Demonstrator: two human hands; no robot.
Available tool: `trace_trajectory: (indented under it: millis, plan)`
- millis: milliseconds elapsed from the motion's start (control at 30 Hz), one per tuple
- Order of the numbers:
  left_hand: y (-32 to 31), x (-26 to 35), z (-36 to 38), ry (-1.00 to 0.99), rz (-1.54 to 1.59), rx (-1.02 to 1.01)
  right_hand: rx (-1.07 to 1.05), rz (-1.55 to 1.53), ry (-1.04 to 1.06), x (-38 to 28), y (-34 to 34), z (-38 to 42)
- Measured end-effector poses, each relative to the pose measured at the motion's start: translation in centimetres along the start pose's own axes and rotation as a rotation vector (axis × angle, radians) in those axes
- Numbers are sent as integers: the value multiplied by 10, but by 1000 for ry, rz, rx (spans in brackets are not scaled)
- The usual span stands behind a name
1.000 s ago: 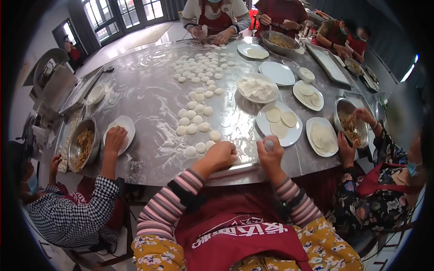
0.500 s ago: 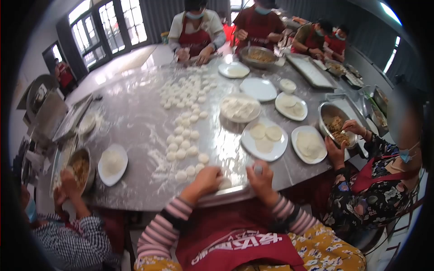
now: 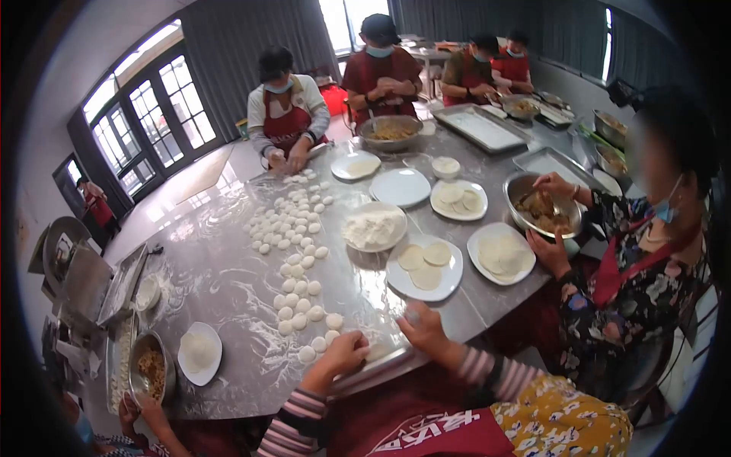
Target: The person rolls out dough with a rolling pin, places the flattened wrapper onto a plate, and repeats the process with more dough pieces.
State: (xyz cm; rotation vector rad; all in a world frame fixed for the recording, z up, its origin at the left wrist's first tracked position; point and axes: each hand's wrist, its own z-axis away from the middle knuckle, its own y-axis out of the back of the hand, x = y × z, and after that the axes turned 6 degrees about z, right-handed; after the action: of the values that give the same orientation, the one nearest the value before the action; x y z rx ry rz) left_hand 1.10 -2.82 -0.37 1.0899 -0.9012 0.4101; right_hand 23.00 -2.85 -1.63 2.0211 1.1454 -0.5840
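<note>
My left hand is closed at the table's near edge, just right of several round white dough pieces; what it holds is hidden. To its right, my right hand is curled around the end of something pale and rounded, too blurred to name. A flat pale patch of dough or flour lies between the hands. Beyond my right hand a white plate carries thin round wrappers. More dough pieces spread away up the steel table.
A flour bowl stands mid-table, near further plates. At the right a person in a floral top works over a steel bowl. Another person's hands are at lower left. Several people in masks stand along the far side.
The head view has shifted, so the table sits lower and more of the far people shows. My hands stay near the table's edge, slightly closer together.
</note>
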Motion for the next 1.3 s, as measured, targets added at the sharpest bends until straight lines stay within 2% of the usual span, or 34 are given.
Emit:
trace_trajectory:
  millis: [33, 67, 133, 200, 267, 400, 467, 533, 567, 600, 667, 733, 767, 800, 833, 900, 933, 967, 1000, 1033, 1067, 1133, 1200, 1233, 1300]
  plan:
    - [2, 10, -2, 34, 2, -31, 14, 20, 94, 8, -12, -14]
    - [0, 9, -9, -11, -24, 4, 15, -20, -2, 6, -23, -24]
    - [-1, 8, -20, -7, -102, 61, 27, -56, -3, 10, -40, -40]
    - [0, 1, -22, 22, -8, -15, 7, -50, -58, 11, -34, -32]
    - [4, 8, -11, -21, -96, -52, 56, -71, 33, 0, -12, -17]
    - [-4, -3, -21, -82, -2, 159, 1, -111, -85, -21, 19, 21]
    - [-10, 4, -42, -104, 12, 167, -9, -84, -83, -21, 21, 23]
    - [-13, 13, -50, -130, 21, 171, -35, -134, -170, -21, 21, 20]
    - [-14, 17, -51, -88, -121, 185, -45, -136, -167, -20, 21, 21]
    - [-12, 20, -49, -42, -264, 197, -44, -109, -134, -17, 21, 24]
    - [-7, 14, -31, 43, -236, 216, -44, -97, -97, -16, 21, 19]
    - [1, 9, -17, 130, -215, 216, -8, 437, 422, -16, 22, 10]
    - [1, 8, -10, 132, -156, 169, 81, -5, 29, -12, 6, 7]
    - [0, 9, -7, 127, -98, 118, 19, 285, 278, -3, -1, -7]
    - [-1, 10, -9, 102, -169, 118, 40, 4, 11, 1, -18, -19]
    - [0, 9, -24, 82, -143, 114, 75, 2, 56, 11, -43, -41]
    - [0, 12, -26, 72, -109, 136, -44, -49, -104, 2, -40, -45]
    - [2, 17, -25, 89, -40, 92, 24, -8, -29, 5, -38, -39]
    - [3, 17, -21, 67, -98, 38, 86, 28, 62, 9, -34, -31]
    - [3, 10, -17, 23, -73, 41, 66, 87, 145, 4, -18, -22]
    - [1, 2, -13, -16, -51, 41, 49, 26, 50, 4, -7, -6]
    - [1, -2, -11, 8, 35, 84, 64, -19, 65, -4, 5, 7]
    - [-1, 6, -8, 60, 76, -10, 101, 62, 111, 2, -10, -8]
    - [0, 13, -12, 30, -1, -17, 10, -37, -50, 1, -18, -20]
    - [-6, 7, -27, -4, -74, 42, 56, -13, 6, 6, -40, -41]
